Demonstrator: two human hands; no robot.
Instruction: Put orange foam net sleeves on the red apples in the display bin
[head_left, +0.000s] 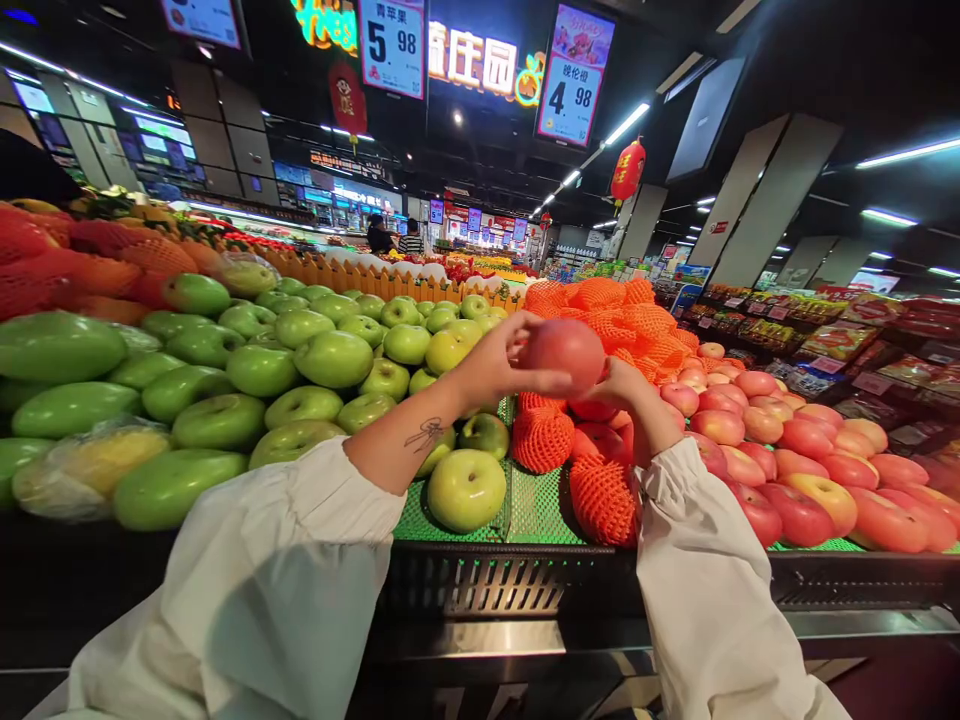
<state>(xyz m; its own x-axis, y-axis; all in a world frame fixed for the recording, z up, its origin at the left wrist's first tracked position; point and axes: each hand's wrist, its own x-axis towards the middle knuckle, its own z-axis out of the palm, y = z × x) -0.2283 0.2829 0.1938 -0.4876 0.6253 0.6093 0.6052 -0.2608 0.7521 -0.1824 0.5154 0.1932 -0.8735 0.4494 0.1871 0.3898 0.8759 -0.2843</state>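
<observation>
A red apple (568, 354) is held up just right of the middle of the frame, above the fruit on the bench (555, 590). The left hand (504, 360) has hold of its left side, the fingers bent around behind it and the thumb laid across the lower front. The right hand (621, 388) is at the apple's lower right; its fingers are mostly hidden, so I cannot tell how far open they are or how firmly they grip. Both arms come up from the lower edge in loose pale sleeves (255, 580), and a dark line drawing (425, 434) marks the left forearm.

Green apples (334, 358) fill the left and centre, one standing alone at the front on the green mat (541, 508). A yellowish fruit in clear plastic (90, 468) lies at the far left. Orange-red foam nets (604, 500) sit beneath the hands, with a heap of more nets behind them. Loose red apples (795, 440) spread across the right side, and snack packets (832, 345) line racks beyond. Price signs (576, 75) and red lanterns (628, 172) hang along the top; two people (410, 240) show small at upper centre-left.
</observation>
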